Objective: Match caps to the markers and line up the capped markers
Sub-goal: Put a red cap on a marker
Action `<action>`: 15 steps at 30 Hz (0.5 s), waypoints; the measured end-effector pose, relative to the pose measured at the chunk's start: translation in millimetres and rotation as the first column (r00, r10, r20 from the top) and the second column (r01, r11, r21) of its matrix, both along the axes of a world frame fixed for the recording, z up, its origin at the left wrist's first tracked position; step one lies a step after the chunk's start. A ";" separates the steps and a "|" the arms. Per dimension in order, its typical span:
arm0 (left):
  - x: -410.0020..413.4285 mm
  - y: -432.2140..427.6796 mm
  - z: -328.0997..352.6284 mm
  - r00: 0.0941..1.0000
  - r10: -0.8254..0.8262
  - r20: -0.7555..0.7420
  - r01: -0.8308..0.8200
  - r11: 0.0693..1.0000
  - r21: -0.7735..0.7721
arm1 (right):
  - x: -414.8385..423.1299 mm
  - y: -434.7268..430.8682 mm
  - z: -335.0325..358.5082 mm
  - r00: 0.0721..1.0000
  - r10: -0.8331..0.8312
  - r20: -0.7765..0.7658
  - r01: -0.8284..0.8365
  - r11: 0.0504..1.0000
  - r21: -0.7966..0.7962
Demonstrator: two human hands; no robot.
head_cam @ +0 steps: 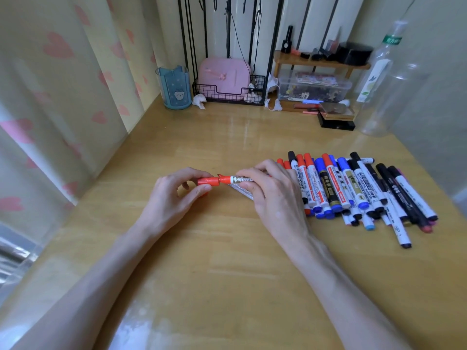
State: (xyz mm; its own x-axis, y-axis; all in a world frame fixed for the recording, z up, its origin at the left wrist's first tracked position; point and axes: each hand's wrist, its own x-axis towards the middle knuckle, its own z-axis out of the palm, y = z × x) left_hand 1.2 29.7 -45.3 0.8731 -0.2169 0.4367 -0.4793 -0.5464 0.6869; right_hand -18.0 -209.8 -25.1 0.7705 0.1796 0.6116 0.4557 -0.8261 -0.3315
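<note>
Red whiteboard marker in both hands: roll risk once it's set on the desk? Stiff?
Probably stiff: the red whiteboard marker spans straight between left hand and right hand. Likely rolls: round barrel, glossy desk. The fins by its red cap may check that.

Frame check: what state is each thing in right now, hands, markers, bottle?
left hand, pinches the red cap.
right hand, holds the red marker by its barrel.
red cap, on the marker's end; fully seated or not, cannot tell.
red marker, level, just above the table.
marker pile, lying side by side, some overlapping, visible ends capped.
clear bottle, upright, looks empty.
</note>
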 end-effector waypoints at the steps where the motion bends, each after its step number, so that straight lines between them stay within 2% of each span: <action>1: -1.0 -1.2 0.0 1.000 -0.006 0.000 0.006 1.000 -0.003 | -0.9 0.8 -0.3 1.000 0.014 -0.001 -0.014 1.000 -0.001; 10: -9.3 -7.7 0.6 0.999 -0.026 0.028 0.027 0.999 -0.035 | -3.6 4.8 -7.3 0.990 0.140 -0.023 -0.136 0.985 0.104; 15: -8.7 -7.4 0.8 0.998 -0.038 0.042 0.039 0.999 -0.028 | -0.7 8.6 -10.5 0.990 0.138 0.003 -0.137 0.983 0.120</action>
State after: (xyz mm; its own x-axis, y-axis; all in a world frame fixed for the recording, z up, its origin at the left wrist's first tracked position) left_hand -7.4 22.3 -44.6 0.8453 -0.2366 0.4791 -0.5280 -0.5074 0.6810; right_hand -18.7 -201.2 -35.6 0.7471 0.2099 0.6307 0.5599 -0.7100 -0.4270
